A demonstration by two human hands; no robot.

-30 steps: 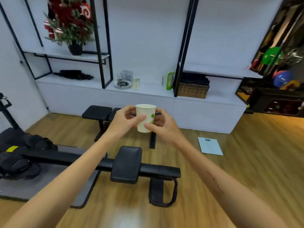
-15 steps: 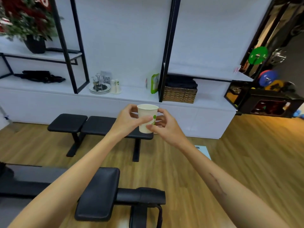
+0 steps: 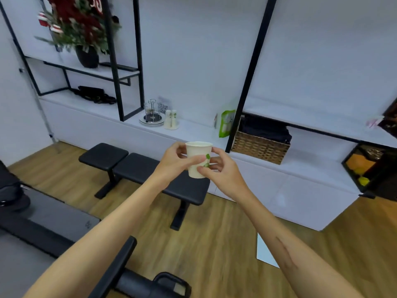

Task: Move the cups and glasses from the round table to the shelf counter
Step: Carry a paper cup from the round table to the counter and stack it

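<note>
I hold a white paper cup [image 3: 197,153] with a green leaf print upright in front of me, above a black bench. My left hand [image 3: 175,161] grips its left side and my right hand [image 3: 221,171] grips its right side with thumb and fingers. Ahead stands the white shelf counter [image 3: 193,131] along the wall. On it sit two similar paper cups [image 3: 171,119] next to a round tray with a metal cup rack [image 3: 152,117]. The round table is out of view.
A black padded bench [image 3: 141,168] stands between me and the counter. A wicker basket [image 3: 261,147] and a green packet [image 3: 226,123] sit on the counter by a black frame post [image 3: 247,82]. A potted plant [image 3: 86,35] stands on an upper shelf. Exercise equipment lies low left.
The view has moved closer to the counter and bench, and tilted. Both hands still hold the cup the same way.
</note>
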